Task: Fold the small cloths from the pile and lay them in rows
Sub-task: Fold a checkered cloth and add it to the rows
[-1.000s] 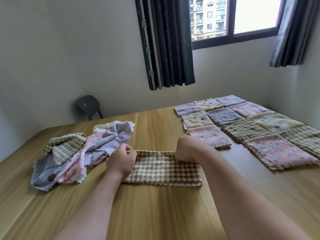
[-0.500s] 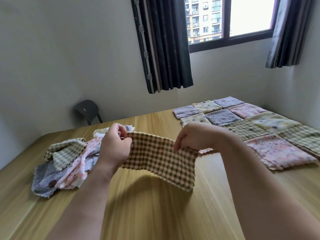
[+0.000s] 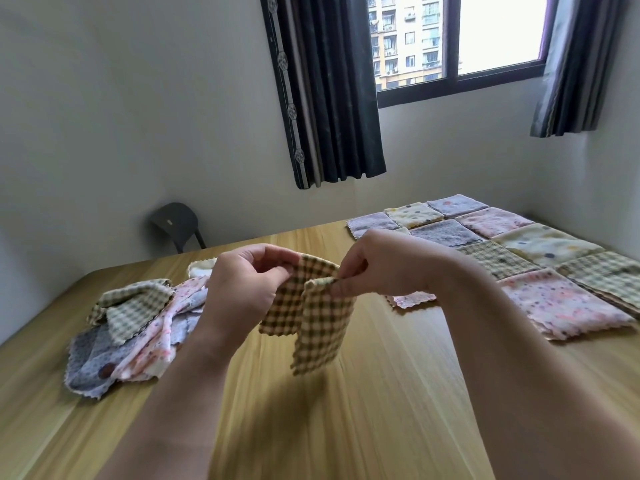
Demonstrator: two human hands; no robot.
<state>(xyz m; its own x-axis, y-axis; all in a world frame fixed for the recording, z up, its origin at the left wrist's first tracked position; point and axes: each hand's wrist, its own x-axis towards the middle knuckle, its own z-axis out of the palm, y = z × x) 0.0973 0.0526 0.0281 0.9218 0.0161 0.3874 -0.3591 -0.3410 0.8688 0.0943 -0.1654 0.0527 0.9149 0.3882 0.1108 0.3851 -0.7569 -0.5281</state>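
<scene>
Light wooden table (image 3: 381,393), left hand (image 3: 242,289) and right hand (image 3: 381,268) each pinching 1 end of brown-and-cream checked cloth (image 3: 318,327), doubled over in mid-air, loose cloth pile (image 3: 131,330) at 9 o'clock, folded cloth rows (image 3: 519,251) at 2 o'clock

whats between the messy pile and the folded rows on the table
Head view: bare table, with the left hand and right hand holding a checked cloth above it.

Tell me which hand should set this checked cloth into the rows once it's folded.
Probably right. The right hand pinches the checked cloth on the side of the folded rows, which lie to the right; the left hand holds it nearer the unfolded pile.
</scene>
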